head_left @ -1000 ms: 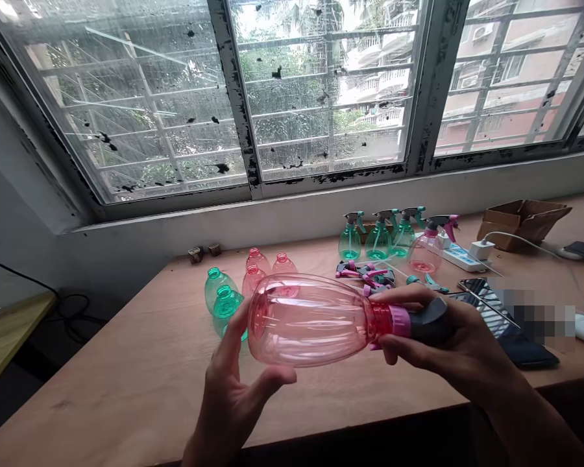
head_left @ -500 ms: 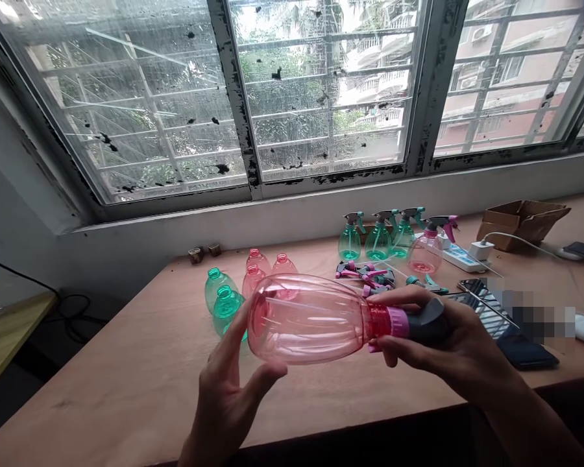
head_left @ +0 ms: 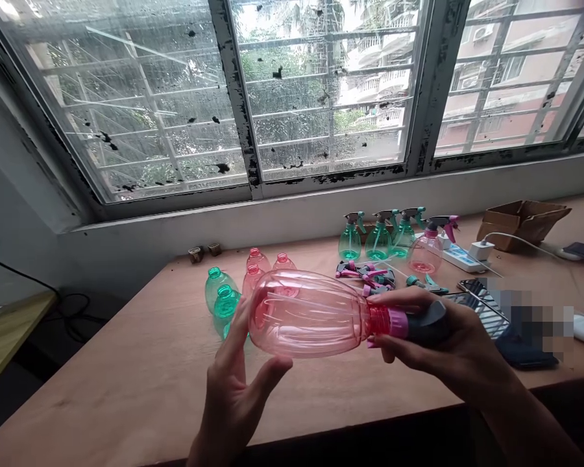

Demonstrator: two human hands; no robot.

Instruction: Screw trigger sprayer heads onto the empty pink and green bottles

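I hold a pink see-through spray bottle (head_left: 306, 314) on its side above the wooden table (head_left: 141, 376). My left hand (head_left: 236, 395) cups the bottle's base, thumb under it and fingers behind. Around the grey spray head (head_left: 425, 322) with its pink collar, my right hand (head_left: 448, 344) is closed, at the bottle's neck. Behind the bottle stand capless green bottles (head_left: 219, 295) and pink bottles (head_left: 265, 266).
Three finished green spray bottles (head_left: 377, 237) and a pink one (head_left: 425, 250) stand by the window wall. Loose spray heads (head_left: 365, 274) lie near them. A power strip (head_left: 460, 256), a cardboard box (head_left: 520, 220) and phones (head_left: 486, 305) are to the right.
The bottle has risen slightly and turned a little in my hands. My left hand shifted a bit under its base.
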